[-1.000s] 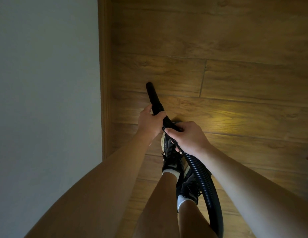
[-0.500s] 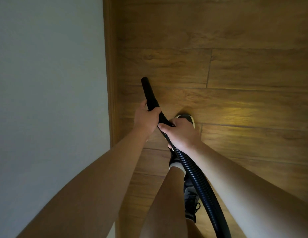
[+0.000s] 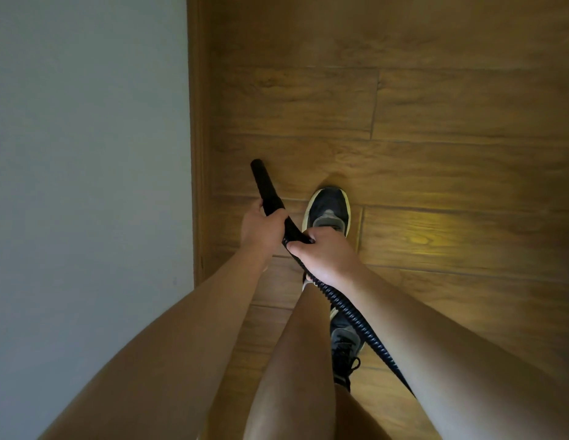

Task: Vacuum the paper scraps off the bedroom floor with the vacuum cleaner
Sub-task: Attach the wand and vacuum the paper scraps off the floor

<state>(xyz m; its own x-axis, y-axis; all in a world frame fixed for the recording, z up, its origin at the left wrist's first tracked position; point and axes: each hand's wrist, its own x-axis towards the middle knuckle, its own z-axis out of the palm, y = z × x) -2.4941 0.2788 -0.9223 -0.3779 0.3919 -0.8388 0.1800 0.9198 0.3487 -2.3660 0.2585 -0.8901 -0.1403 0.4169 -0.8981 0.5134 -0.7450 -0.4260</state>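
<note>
A black vacuum nozzle (image 3: pixel 264 182) points forward and down over the wooden floor (image 3: pixel 435 154), close to the wall. My left hand (image 3: pixel 259 228) grips the nozzle tube near its middle. My right hand (image 3: pixel 324 254) holds the joint where the ribbed black hose (image 3: pixel 359 322) meets the tube. The hose runs back to the lower right between my arm and leg. No paper scraps show on the floor in view.
A pale wall (image 3: pixel 86 185) fills the left side, ending in a wooden skirting board (image 3: pixel 196 154). My front foot in a dark shoe (image 3: pixel 329 208) is planted just right of the nozzle; the other shoe (image 3: pixel 343 347) trails behind. A bright reflection lies on the floor to the right.
I have stepped forward: one shoe now stands ahead of my hands. Both hands keep their grip, and the nozzle stays pointed along the skirting board.
</note>
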